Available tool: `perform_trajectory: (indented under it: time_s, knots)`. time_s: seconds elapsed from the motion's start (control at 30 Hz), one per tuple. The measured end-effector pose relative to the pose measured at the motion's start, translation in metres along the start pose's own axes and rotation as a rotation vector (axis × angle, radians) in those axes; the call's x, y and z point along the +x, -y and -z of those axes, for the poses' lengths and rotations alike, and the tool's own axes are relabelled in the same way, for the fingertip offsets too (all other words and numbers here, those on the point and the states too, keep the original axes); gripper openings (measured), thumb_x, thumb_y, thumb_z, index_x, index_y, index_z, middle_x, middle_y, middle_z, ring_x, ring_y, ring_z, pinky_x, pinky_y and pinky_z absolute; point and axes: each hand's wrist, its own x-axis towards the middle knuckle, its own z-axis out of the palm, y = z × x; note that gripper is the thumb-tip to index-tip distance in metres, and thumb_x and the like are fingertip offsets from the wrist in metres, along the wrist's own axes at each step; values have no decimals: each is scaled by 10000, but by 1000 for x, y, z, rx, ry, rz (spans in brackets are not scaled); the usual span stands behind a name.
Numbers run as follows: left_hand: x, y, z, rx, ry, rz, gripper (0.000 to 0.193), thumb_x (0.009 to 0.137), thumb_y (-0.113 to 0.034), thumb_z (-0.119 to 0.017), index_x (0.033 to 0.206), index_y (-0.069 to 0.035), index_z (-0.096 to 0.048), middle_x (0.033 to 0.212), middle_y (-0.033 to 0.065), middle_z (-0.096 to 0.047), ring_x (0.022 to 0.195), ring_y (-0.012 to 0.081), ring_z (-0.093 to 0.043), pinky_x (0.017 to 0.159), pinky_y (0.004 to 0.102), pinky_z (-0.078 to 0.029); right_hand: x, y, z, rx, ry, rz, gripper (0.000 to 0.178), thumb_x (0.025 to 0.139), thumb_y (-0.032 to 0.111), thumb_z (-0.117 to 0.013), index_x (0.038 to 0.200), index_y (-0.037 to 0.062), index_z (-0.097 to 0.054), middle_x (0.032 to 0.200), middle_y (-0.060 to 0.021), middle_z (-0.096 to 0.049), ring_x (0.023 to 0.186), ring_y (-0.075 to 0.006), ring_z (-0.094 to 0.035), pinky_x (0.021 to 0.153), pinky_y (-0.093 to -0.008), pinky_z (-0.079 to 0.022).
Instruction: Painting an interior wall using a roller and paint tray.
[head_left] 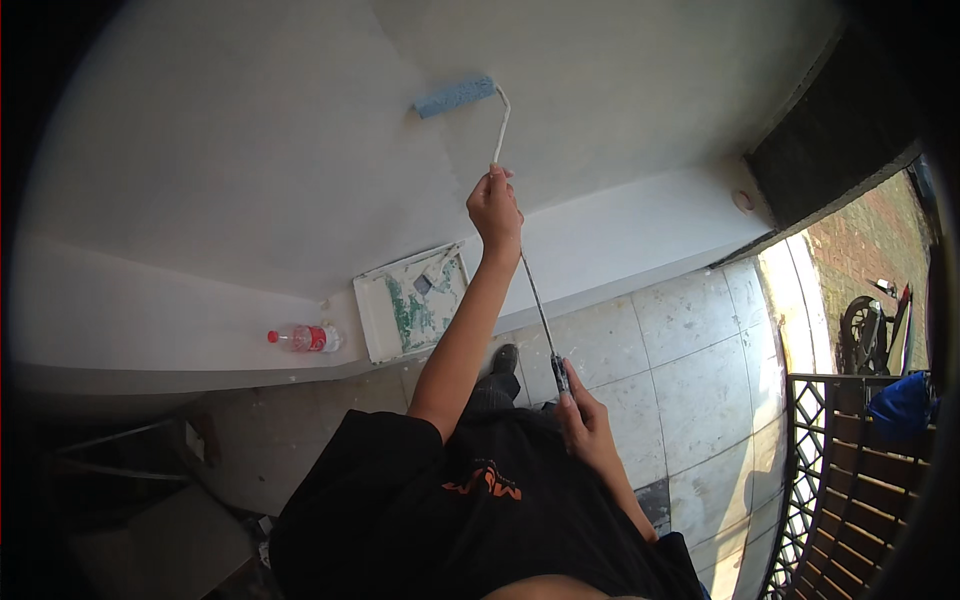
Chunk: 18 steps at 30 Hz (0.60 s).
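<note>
A paint roller with a fluffy blue sleeve (456,97) lies against the pale wall (280,130), or very close to it. From the sleeve a bent, paint-whitened wire frame (504,120) runs down into my left hand (494,212), whose fingers are wrapped round it. Below that fist the thin rod (538,305) continues to a dark handle (559,376), gripped by my right hand (587,425) nearer my body. Left of my left forearm, a white paint tray (376,325) smeared with white and green paint rests on the ledge.
A clear plastic bottle (304,338) with red cap and label lies on the white ledge (180,315). A tape roll (742,201) is at the ledge's right end. Tiled floor (690,345) lies below; a slatted railing (850,500) with blue cloth (898,404) stands at right.
</note>
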Motion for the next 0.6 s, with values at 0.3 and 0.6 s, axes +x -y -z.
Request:
perform_trajectory:
  time_s: [0.3, 0.6]
  knots:
    - [10, 45, 26, -21, -29, 106, 272, 915, -290, -468, 762, -71, -518, 513, -83, -253, 393, 26, -199, 356, 215, -155, 0, -29, -8, -229, -133, 24, 443, 903, 126, -478, 1331, 87, -374, 608, 9, -400, 557, -57, -356, 520, -190, -338]
    - [-12, 20, 14, -75, 4, 71, 271, 919, -294, -460, 759, -79, -502, 517, -78, -246, 392, 23, -191, 355, 211, -151, -13, -27, 3, -199, -128, 16, 452, 894, 127, -494, 1331, 98, -381, 624, 18, -438, 590, -54, -387, 567, -184, -357]
